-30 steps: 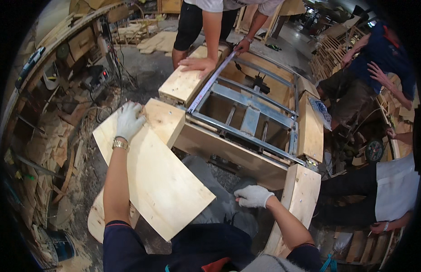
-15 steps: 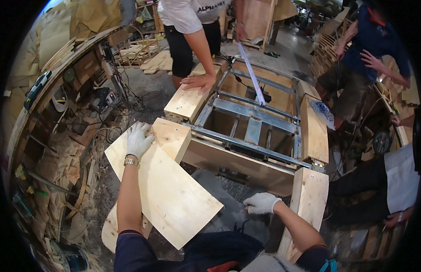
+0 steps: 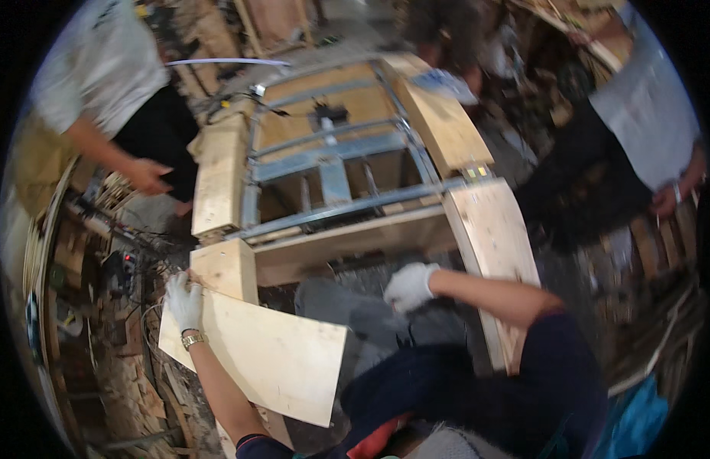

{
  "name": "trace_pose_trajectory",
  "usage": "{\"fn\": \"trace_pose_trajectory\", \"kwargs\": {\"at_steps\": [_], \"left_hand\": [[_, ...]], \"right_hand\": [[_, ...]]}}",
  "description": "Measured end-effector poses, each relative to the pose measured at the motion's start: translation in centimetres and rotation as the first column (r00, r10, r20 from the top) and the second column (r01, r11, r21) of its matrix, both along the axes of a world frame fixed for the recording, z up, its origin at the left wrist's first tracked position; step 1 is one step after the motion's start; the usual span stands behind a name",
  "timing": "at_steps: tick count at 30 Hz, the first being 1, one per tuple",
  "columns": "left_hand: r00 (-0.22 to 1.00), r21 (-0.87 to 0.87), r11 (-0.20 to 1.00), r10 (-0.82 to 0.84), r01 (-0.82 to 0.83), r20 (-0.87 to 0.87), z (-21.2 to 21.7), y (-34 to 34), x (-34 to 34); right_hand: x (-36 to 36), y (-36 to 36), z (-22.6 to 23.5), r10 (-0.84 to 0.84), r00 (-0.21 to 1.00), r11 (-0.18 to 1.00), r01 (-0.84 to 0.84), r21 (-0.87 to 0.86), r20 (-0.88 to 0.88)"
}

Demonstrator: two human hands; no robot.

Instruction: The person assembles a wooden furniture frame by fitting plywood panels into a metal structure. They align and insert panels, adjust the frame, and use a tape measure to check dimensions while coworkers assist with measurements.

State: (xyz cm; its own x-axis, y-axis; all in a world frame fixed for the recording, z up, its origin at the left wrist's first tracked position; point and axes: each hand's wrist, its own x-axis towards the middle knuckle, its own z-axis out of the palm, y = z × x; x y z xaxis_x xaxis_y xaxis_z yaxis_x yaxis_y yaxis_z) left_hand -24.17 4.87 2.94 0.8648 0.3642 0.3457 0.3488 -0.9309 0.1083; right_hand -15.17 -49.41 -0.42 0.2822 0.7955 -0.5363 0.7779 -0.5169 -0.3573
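Note:
My left hand [image 3: 184, 302], in a white knit glove, grips the edge of a pale plywood board [image 3: 271, 352]. The board lies at a slant across the left wooden side rail [image 3: 231, 264], partly hiding its near part. Above my lap is my right hand [image 3: 411, 288], also gloved, its fingers curled closed; whatever they may hold is hidden. To its right runs the right wooden side rail [image 3: 496, 245]. Beyond both hands a grey metal frame [image 3: 333, 180] is set between wooden rails, with a wooden cross panel [image 3: 355, 245] on its near side.
At the far left stands a co-worker in a white shirt [image 3: 102, 61], one hand lowered near the far left rail. Another person in dark trousers [image 3: 592, 183] is at the right. Cables and wood scraps [image 3: 137, 375] litter the left floor. A clear plastic bag [image 3: 446, 86] lies on the far right rail.
My view has turned. The board has swung flatter under my left hand. My right hand remains closed. The co-worker's hand has left the far left rail, and the long pale strip has moved off the frame.

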Motion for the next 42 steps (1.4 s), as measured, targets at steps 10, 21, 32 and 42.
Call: {"fn": "trace_pose_trajectory", "kwargs": {"at_steps": [10, 21, 32, 42], "left_hand": [[0.998, -0.003, 1.0, -0.024, 0.024, -0.05, -0.6, 1.5, -0.1], [0.999, 0.002, 0.999, -0.032, 0.032, -0.043, -0.9, 2.3, 0.1], [0.975, -0.055, 0.997, 0.048, -0.061, -0.215, 0.2, 1.2, 0.9], [0.971, -0.04, 0.999, 0.015, -0.025, -0.238, -0.5, 2.5, 0.4]], "right_hand": [[-0.6, 0.1, 0.5, -0.038, 0.999, 0.999, 0.038, 0.013, -0.028], [-0.5, 0.3, 0.4, -0.02, 0.999, 1.0, 0.02, 0.016, -0.025], [-0.5, 0.0, 0.7, -0.028, 0.999, 1.0, 0.029, 0.008, -0.02], [-0.7, 0.2, -0.1, -0.025, 0.999, 1.0, 0.025, -0.012, -0.023]]}}
